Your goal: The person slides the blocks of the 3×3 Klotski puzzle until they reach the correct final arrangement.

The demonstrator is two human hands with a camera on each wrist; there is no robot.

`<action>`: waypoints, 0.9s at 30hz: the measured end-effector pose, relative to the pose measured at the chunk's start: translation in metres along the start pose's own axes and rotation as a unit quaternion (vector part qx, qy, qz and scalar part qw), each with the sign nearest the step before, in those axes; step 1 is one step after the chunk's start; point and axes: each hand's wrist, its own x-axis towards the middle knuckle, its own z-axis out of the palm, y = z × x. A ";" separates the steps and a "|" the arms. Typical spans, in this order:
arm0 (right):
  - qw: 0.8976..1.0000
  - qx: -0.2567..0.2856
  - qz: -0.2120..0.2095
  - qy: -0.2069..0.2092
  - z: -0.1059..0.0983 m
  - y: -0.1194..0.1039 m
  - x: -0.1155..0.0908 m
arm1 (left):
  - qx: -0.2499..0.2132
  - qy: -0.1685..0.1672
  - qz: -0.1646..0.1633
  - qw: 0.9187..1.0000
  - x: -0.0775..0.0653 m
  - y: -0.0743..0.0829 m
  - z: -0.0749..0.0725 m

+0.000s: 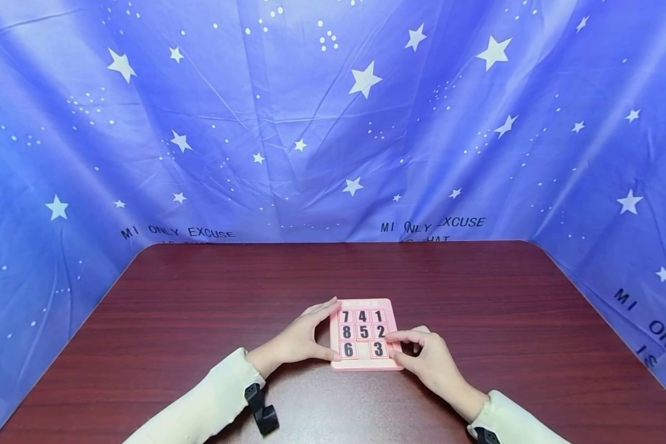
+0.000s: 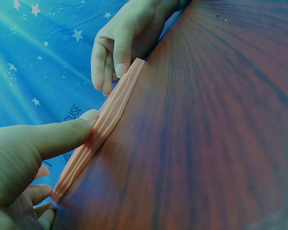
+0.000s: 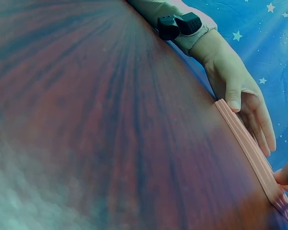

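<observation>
A pink number slide puzzle (image 1: 363,333) lies flat on the table. Its rows read 7 4 1, then 8 5 2, then 6, a gap and 3. My left hand (image 1: 298,340) holds the puzzle's left side, thumb at the near corner and fingers towards the far corner. At the right side is my right hand (image 1: 434,361), its index fingertip by the 2 tile and its thumb at the edge beside the 3. Both wrist views show the puzzle edge-on as a ridged pink strip (image 2: 105,127), so its tiles are hidden there.
The dark red wood-grain table (image 1: 227,283) has rounded far corners. Blue cloth (image 1: 311,111) with white stars and printed words hangs behind it and along both sides. A black strap (image 1: 263,414) dangles from the left sleeve's wrist device.
</observation>
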 end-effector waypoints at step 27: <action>1.000 0.013 -0.004 -0.019 0.014 -0.009 0.002 | -0.003 -0.003 -0.004 1.000 0.000 0.001 0.000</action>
